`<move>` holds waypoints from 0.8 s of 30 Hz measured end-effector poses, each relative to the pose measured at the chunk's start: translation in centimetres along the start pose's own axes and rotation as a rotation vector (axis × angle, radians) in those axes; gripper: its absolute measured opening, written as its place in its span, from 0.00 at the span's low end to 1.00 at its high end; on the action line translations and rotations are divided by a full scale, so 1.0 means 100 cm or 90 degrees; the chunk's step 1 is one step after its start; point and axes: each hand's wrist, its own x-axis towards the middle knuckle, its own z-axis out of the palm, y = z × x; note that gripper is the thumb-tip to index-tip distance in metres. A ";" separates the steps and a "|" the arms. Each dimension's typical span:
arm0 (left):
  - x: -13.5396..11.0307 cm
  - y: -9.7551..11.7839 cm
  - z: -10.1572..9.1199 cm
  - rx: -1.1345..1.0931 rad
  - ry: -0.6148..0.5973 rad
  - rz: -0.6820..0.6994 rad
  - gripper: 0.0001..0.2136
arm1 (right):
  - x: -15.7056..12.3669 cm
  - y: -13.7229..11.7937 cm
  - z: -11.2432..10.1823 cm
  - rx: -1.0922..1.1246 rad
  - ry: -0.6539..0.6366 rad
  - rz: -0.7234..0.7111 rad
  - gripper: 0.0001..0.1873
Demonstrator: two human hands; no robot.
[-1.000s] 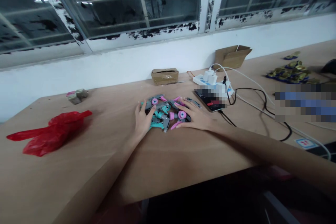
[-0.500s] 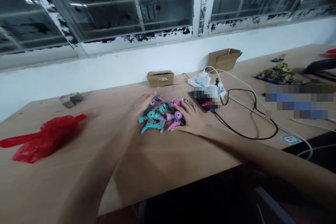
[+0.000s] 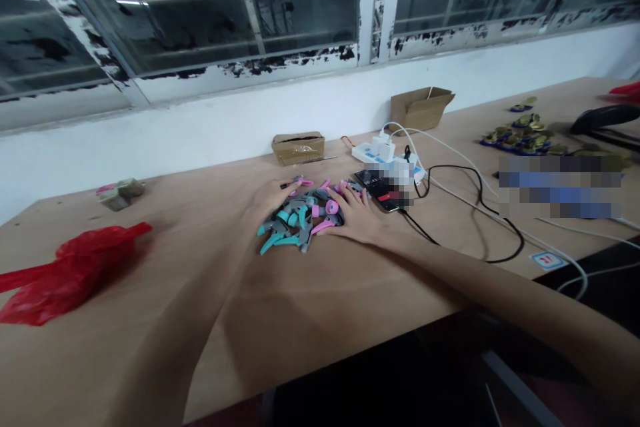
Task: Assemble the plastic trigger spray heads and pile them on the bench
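Note:
Several trigger spray heads lie in a heap on the wooden table between my hands. Some are grey and teal, like the teal spray head at the front; others are grey and pink, like the pink spray head beside my right hand. My left hand cups the heap's left and far side, fingers stretched out and partly hidden by the back of the hand. With fingers spread, my right hand rests against the right side, touching the pink pieces. Neither hand grips a single piece.
A phone and a white power strip with cables lie right of the heap. Behind are a small cardboard box and an open carton. A red plastic bag lies left; gold-and-blue parts are far right.
The heap is drawn tighter between my hands, and some spray heads have turned over. My left hand has pressed in along the far left side. The camera view has shifted slightly.

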 end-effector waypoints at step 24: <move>-0.147 -0.007 -0.006 0.304 0.033 0.240 0.30 | 0.034 0.011 -0.007 -0.001 0.003 -0.169 0.51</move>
